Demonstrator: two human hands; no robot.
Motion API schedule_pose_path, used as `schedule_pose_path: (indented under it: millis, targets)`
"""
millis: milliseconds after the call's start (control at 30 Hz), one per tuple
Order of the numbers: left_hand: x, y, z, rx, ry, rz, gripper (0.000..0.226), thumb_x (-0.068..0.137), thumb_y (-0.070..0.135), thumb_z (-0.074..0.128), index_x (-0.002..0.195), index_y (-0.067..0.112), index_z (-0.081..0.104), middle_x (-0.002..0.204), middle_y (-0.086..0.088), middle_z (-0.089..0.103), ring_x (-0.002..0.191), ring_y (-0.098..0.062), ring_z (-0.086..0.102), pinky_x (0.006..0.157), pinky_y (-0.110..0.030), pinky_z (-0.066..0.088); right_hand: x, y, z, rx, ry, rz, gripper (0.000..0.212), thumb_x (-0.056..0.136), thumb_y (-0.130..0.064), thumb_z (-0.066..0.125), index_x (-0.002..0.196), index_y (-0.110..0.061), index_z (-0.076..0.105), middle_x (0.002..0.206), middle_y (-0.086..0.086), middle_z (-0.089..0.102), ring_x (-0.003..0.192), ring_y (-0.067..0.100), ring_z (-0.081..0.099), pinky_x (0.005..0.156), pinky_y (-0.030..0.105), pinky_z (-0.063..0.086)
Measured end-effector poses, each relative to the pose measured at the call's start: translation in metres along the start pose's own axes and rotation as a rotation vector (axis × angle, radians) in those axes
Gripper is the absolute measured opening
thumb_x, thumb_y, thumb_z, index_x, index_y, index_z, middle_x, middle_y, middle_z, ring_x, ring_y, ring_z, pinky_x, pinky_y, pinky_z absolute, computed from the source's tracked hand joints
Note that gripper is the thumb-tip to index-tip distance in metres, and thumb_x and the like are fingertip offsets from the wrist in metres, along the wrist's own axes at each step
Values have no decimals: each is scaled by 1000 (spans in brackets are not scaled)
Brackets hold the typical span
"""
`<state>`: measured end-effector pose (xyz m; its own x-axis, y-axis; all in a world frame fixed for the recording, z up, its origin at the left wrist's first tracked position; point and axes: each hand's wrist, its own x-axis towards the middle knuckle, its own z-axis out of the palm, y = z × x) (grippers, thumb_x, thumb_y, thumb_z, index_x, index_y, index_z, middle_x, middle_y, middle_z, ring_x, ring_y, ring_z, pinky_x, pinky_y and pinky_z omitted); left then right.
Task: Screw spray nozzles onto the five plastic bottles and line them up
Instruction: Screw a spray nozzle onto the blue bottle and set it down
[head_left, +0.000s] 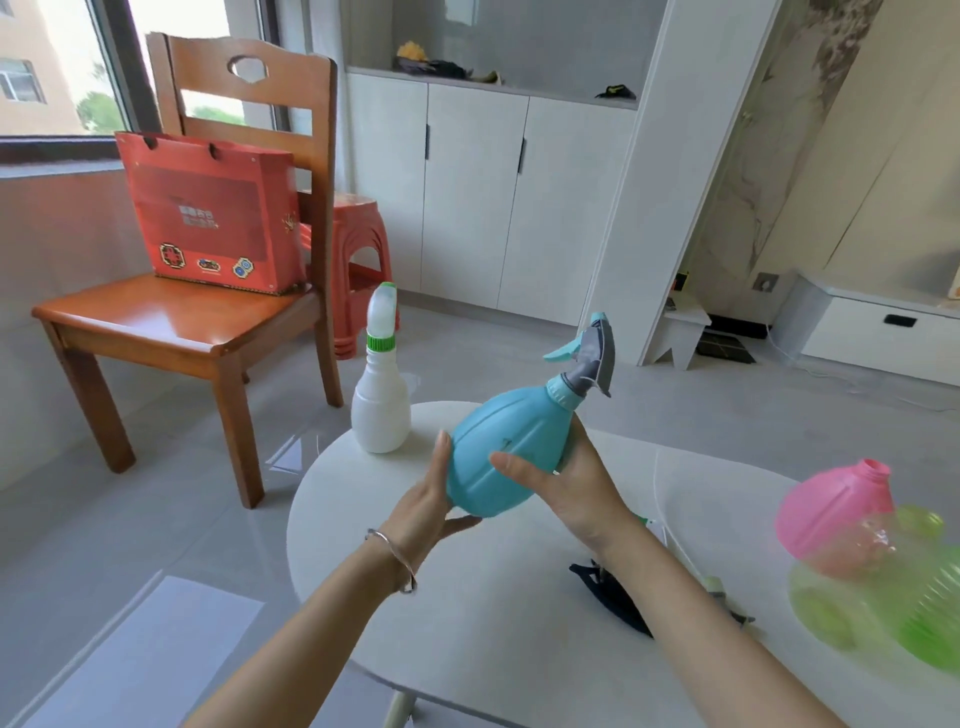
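Both hands are holding the blue bottle (506, 452) tilted above the white table (519, 623): left hand (431, 499) cupping its base, right hand (566, 483) wrapping its side. Its nozzle (587, 353) is on. Next move, likely: standing it beside the white bottle (380, 400).

You're over grey glossy floor tiles (130, 545), daylight coming from the window (67, 67) at upper left. Wooden chair (208, 291) with a red paper bag (218, 213) on its seat, red plastic stool (358, 260) behind it. White cabinets (498, 197) on the far wall; items on the shelf above are too blurred to identify.
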<state>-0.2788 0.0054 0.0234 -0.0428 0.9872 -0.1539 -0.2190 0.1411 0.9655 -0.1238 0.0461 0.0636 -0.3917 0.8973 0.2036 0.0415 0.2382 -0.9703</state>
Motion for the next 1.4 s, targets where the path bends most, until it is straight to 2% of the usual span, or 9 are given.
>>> schedule_pose_path:
  millis: [33,133,233,400,600,833,1067,1267,1400]
  targets:
    - [6,3,-10,87,45,50,51,80,68,26,115,39,51,123,4,59,107,-13,61,78,-25,54,8,1,1,-18,-7,1,65,64,-35,84,120,-31,51,113,-7,65,102,7,62,79,22,54]
    - [26,11,-46,314,232,232,53,93,50,31,140,24,30,145,-5,39,123,-19,47,101,-37,42,35,9,4,-78,-20,53,68,62,-36,84,120,-31,49,113,-5,64,102,7,62,80,23,53]
    - [42,12,-84,514,359,350,62,91,40,50,143,17,25,143,-6,36,120,-18,44,100,-36,40,65,21,10,-137,-45,105,72,61,-37,85,121,-27,46,114,-3,62,104,10,61,85,28,53]
    - [74,-2,-127,673,451,274,87,81,44,65,147,15,16,152,-9,22,137,-25,32,112,-43,31,100,45,23,-222,-56,179,75,56,-42,86,117,-31,44,112,-8,60,103,7,59,79,24,49]
    - [111,-15,-145,649,385,302,87,80,38,69,146,13,18,150,-8,29,137,-23,31,114,-40,28,129,75,41,-327,-75,192,74,58,-34,88,117,-28,44,113,-11,58,100,1,56,75,20,47]
    - [130,-24,-147,605,340,400,73,77,36,72,136,23,33,129,2,48,116,-16,48,98,-28,38,138,91,53,-322,-30,150,75,60,-32,87,119,-32,39,111,-18,55,101,-3,53,72,11,42]
    - [132,-27,-148,560,315,399,71,77,37,72,134,27,33,126,5,50,114,-13,49,96,-30,43,139,103,61,-340,87,72,82,55,-34,89,116,-34,35,122,-5,50,113,13,51,94,29,45]
    - [129,-25,-146,558,306,377,71,77,36,72,135,26,32,127,2,52,115,-16,51,98,-35,44,139,105,61,-318,90,75,82,55,-34,89,116,-35,35,123,-6,49,114,12,50,92,27,44]
    - [126,-24,-143,559,304,372,77,77,35,73,139,27,28,128,7,49,115,-11,49,97,-26,40,135,105,63,-289,74,68,82,58,-31,88,118,-35,34,124,-5,49,116,12,50,92,25,43]
